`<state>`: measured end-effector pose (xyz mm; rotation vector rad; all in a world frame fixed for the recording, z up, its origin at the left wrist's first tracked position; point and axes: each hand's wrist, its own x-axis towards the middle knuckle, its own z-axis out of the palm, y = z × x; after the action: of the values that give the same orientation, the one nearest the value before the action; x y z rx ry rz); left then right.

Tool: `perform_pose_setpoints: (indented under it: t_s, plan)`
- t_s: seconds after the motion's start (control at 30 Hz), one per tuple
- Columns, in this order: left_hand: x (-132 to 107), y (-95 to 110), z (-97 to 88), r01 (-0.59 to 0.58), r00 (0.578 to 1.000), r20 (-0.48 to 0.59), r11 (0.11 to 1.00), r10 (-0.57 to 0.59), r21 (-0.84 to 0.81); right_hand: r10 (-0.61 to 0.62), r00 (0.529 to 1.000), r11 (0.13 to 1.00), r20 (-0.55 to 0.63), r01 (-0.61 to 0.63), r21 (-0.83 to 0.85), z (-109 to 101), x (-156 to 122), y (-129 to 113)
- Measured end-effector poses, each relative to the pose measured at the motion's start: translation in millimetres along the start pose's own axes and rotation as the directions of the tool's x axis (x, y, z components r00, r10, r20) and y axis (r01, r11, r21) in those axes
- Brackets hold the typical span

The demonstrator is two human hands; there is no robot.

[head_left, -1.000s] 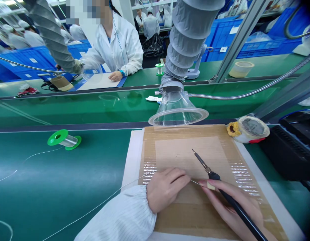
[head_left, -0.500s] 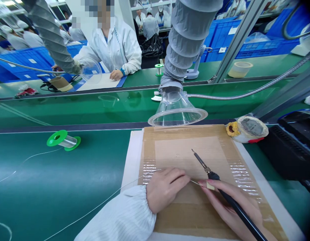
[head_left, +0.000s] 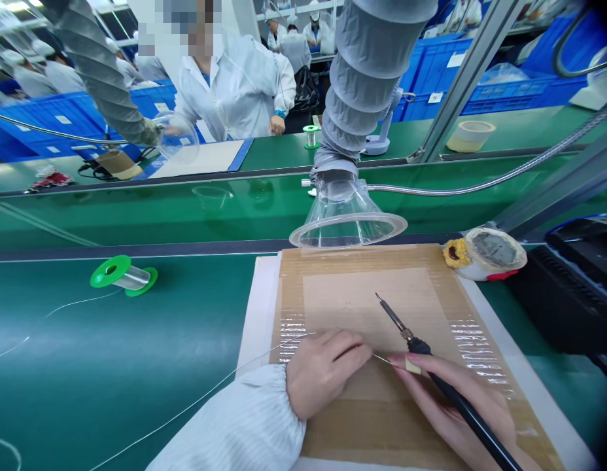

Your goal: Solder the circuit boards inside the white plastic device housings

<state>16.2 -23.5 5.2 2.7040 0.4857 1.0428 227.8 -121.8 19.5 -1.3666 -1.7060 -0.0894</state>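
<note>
Fingers of your left hand (head_left: 323,369) pinch thin silver solder wire (head_left: 382,358); right hand (head_left: 445,405) grips the black-handled soldering iron (head_left: 415,343).

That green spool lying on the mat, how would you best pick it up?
From above, I'd say, pinching the outer faces of its two green flanges: the spool lies on its side, so both faces stand open, and the wound wire between them stays untouched.
</note>
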Motion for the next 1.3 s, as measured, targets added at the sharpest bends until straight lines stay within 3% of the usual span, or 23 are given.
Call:
perform_pose_setpoints:
  t_s: [1.3]
  plan:
    - [0.5,0.9,-1.4,0.016,1.000,0.009,1.000,-0.016,0.010,-0.026,0.999,0.997,-0.031,0.028,0.073,2.8,-6.1,4.7]
